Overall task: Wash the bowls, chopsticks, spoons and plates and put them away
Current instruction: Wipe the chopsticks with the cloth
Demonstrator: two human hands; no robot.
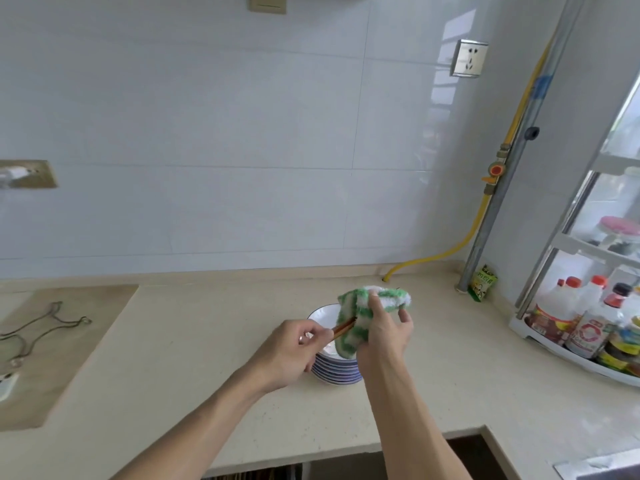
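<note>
Your left hand (292,344) pinches the chopsticks (343,328) by one end. Your right hand (384,329) grips the green and white cloth (363,315), which is wrapped round their other end. Both are just above the stack of plates (334,367) on the surface (207,375). Hold the chopsticks tight, squeeze the cloth round them, and rub all the way along so no bit gets missed.

Two bare forearms showing from elbow down, no sleeves showing, left hand (290,348) and right hand (384,332) wearing no gloves, rings or watch
</note>
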